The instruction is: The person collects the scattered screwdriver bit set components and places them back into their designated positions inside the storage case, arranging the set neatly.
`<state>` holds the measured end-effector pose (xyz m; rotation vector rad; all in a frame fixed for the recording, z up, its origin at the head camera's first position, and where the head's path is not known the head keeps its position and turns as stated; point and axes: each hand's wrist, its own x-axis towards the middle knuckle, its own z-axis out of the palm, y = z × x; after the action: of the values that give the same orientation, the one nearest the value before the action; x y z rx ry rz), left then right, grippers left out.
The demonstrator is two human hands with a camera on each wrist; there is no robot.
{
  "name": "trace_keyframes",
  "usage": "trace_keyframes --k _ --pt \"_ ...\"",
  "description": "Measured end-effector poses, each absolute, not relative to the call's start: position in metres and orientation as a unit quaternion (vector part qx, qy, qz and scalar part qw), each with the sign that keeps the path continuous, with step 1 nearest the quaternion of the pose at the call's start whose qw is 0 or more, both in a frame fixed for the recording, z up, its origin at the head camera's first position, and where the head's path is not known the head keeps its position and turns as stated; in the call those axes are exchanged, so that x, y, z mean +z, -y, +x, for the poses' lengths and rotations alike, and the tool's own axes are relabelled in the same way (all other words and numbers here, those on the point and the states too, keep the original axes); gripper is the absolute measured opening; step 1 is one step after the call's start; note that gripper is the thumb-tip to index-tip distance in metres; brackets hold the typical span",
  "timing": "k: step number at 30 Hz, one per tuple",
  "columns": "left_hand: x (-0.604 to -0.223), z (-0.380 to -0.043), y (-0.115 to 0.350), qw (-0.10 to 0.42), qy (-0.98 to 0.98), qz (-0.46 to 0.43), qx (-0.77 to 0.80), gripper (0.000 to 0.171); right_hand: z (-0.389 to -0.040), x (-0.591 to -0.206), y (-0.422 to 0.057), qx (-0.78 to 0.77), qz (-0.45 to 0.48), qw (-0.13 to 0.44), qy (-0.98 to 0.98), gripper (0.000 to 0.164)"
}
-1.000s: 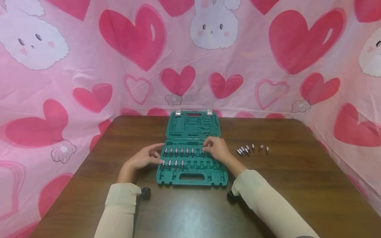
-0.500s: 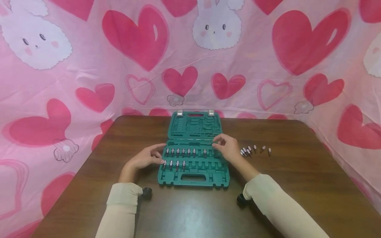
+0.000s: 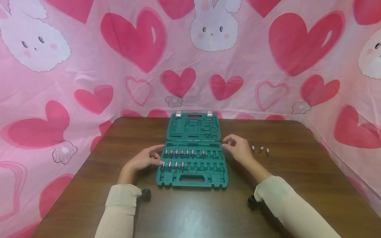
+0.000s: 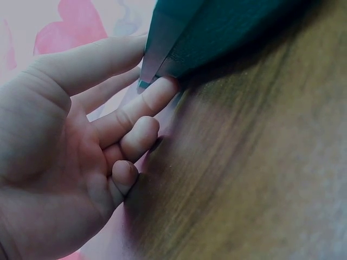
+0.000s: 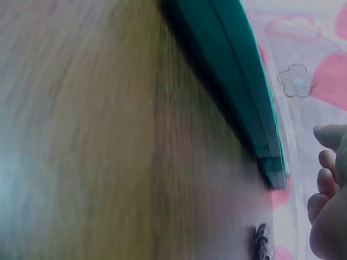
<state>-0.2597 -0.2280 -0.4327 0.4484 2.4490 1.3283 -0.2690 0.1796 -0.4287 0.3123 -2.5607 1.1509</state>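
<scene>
A green plastic socket case [image 3: 191, 178] lies unfolded on the table in the head view. Silver bit sockets with dark tips stand in two rows: several in the upper row, including one lone bit socket [image 3: 203, 154] set apart, and several in the lower row, such as this bit socket [image 3: 182, 166]. My left hand [image 3: 145, 159] rests against the case's left edge, thumb and fingers touching its side, as the left wrist view confirms. My right hand [image 3: 238, 149] is just beyond the case's right edge with no bit socket visible in it, fingers loosely bent.
Loose bit sockets lie right of my right hand, among them one bit socket [image 3: 261, 149] and another bit socket [image 3: 267, 151]. My hand hides others there. Behind the brown wooden table [image 3: 190, 211] hangs a pink curtain [image 3: 250, 59] with hearts and rabbits.
My right hand has let go of the lone bit socket in the upper row and moved right, off the case toward the loose ones. The left hand stays in place.
</scene>
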Motion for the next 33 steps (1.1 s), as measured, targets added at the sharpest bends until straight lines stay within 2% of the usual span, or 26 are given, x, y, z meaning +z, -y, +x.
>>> trace_keyframes --k 10,17,33 --pt "-0.434 -0.262 0.228 0.158 -0.856 0.16 0.465 0.074 -0.266 -0.421 -0.211 0.378 0.097 0.148 0.908 0.015" --pt "-0.434 -0.26 0.229 0.159 -0.855 0.155 0.468 0.074 -0.265 -0.421 -0.23 0.364 0.068 0.122 0.921 0.018" --pt "-0.431 -0.256 0.227 0.155 -0.854 0.153 0.472 0.075 -0.265 -0.429 -0.263 0.342 0.06 0.164 0.923 0.02"
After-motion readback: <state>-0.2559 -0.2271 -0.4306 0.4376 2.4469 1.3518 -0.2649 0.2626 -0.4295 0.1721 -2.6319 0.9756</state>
